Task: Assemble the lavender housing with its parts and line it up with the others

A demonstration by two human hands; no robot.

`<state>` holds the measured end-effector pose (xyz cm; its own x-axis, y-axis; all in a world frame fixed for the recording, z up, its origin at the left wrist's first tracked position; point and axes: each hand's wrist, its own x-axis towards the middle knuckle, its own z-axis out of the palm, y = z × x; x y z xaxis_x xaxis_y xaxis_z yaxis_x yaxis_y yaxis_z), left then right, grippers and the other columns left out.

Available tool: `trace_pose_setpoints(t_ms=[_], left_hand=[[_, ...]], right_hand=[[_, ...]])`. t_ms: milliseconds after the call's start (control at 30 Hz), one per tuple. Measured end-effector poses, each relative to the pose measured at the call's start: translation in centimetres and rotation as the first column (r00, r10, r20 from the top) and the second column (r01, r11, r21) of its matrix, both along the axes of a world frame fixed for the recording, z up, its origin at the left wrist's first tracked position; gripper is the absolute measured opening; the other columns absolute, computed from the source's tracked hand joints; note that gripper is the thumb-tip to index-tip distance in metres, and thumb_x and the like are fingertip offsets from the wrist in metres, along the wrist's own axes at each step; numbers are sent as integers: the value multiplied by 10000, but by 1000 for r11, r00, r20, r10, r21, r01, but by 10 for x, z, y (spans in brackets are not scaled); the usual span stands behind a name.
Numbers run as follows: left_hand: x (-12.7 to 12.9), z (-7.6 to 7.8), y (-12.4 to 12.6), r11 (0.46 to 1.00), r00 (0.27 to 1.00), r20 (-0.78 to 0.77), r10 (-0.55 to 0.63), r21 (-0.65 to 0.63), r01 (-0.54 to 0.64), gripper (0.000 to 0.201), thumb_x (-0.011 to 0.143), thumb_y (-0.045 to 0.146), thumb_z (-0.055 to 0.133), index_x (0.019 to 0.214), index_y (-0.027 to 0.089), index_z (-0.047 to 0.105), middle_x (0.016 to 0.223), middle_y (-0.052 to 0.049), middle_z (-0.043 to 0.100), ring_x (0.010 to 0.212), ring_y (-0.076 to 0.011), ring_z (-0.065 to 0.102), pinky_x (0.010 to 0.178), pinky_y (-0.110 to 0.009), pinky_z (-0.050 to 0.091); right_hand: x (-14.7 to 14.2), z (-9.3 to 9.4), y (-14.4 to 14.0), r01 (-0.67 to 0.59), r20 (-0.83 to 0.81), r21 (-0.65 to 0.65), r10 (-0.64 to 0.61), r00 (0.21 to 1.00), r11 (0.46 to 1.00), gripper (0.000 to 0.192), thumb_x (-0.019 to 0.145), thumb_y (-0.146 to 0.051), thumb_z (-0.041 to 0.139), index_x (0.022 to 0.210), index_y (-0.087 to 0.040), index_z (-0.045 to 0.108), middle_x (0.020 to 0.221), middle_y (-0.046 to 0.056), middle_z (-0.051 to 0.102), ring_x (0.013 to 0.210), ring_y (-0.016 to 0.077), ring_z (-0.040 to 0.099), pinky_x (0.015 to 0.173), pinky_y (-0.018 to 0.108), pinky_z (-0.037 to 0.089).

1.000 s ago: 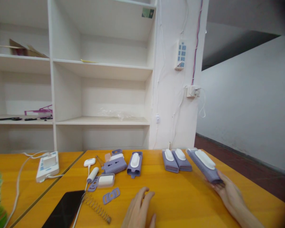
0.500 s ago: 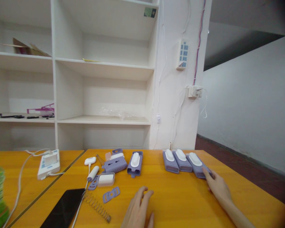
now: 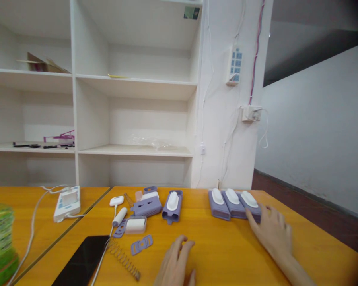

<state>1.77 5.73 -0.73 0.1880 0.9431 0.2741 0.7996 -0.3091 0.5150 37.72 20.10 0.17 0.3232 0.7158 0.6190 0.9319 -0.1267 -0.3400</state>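
Observation:
In the head view, three purple cases stand in a tight row at the right, each with a white rounded piece on top. My right hand (image 3: 273,228) is at the rightmost case (image 3: 253,214), its thumb against the front and its fingers around the right side. Left of it are the middle case (image 3: 237,210) and the leftmost case (image 3: 219,210). My left hand (image 3: 176,262) hovers low over or rests on the table near the bottom centre, fingers slightly curled and apart, nothing in it. Another purple case (image 3: 172,214) with a white top piece stands apart, its open end facing me.
Left of centre lie a purple perforated housing (image 3: 147,206), a clear box with a white block (image 3: 135,225), flat purple plates (image 3: 141,244), a coil spring (image 3: 123,258), a phone (image 3: 82,260) and white cable. Further left are a power strip (image 3: 67,204) and a green bottle (image 3: 0,242).
The rightmost case has shifted left against its neighbour. My right hand has moved with it and its fingers have spread further around the case. The view has turned slightly left.

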Motion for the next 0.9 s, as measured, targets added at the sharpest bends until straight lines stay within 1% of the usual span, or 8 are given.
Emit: trace_pose_setpoints(t_ms=[67, 167, 233, 300, 400, 567, 767, 900], left_hand=[[1, 3, 0, 1000, 1000, -21, 5, -24, -6, 754, 729, 60, 581, 1463, 230, 599, 1578, -106, 539, 1439, -271, 540, 1215, -370, 417], [3, 7, 1, 999, 999, -37, 1, -39, -2, 746, 736, 65, 578, 1465, 221, 599, 1578, -107, 539, 1436, -274, 542, 1217, -373, 415], [4, 8, 1, 999, 999, -40, 0, -49, -2, 754, 730, 64, 578, 1469, 210, 596, 1577, -112, 540, 1437, -279, 541, 1220, -378, 412], [5, 9, 0, 999, 999, -33, 12, -51, -13, 777, 726, 63, 575, 1491, 199, 572, 1584, -116, 532, 1447, -284, 529, 1225, -384, 405], [5, 10, -4, 999, 999, -13, 31, -31, -32, 806, 738, 77, 571, 1533, 194, 517, 1600, -110, 512, 1456, -281, 517, 1231, -396, 399], [5, 11, -8, 999, 1000, -1, 31, -23, -31, 815, 745, 85, 559, 1551, 182, 489, 1611, -108, 496, 1455, -293, 516, 1237, -429, 397], [4, 13, -4, 995, 999, -11, 30, -92, -31, 855, 728, 65, 570, 1567, 189, 465, 1634, -117, 465, 1459, -337, 504, 1234, -458, 399], [4, 12, -1, 993, 999, -28, 30, -116, -33, 884, 708, 58, 583, 1570, 212, 462, 1636, -106, 466, 1442, -343, 520, 1222, -458, 415]], right_hand=[[-24, -5, -1, -53, 92, 8, 52, 994, 999, 800, 974, -666, 353, 1594, -162, 374, 1655, 246, 302, 1537, 445, 256, 1169, 686, 274], [-56, -18, 5, -89, 155, -21, 91, 984, 996, 844, 920, -760, 382, 1623, -296, 325, 1733, 161, 176, 1579, 455, 138, 1101, 809, 247], [-68, -29, 12, -68, 156, -39, 74, 985, 997, 813, 926, -758, 364, 1613, -324, 349, 1725, 170, 203, 1559, 492, 173, 1028, 869, 252], [-71, -36, 20, -33, 145, -42, 39, 989, 999, 833, 930, -754, 355, 1608, -270, 374, 1696, 226, 244, 1544, 529, 173, 1001, 892, 234], [-66, -42, 30, -15, 136, -42, 20, 991, 999, 921, 917, -782, 354, 1615, -181, 355, 1661, 281, 279, 1543, 554, 130, 1006, 879, 256], [-47, -44, 48, -101, 138, -55, 108, 985, 993, 976, 914, -802, 350, 1641, -155, 273, 1650, 273, 315, 1543, 511, 210, 1048, 762, 383], [-20, -53, 76, -244, 141, -14, 244, 960, 970, 823, 980, -611, 329, 1608, -79, 316, 1623, 266, 383, 1549, 451, 246, 1159, 653, 361], [-11, -57, 85, -297, 137, 39, 289, 947, 954, 800, 964, -592, 367, 1568, -67, 357, 1577, 275, 446, 1521, 457, 309, 1186, 641, 344]])
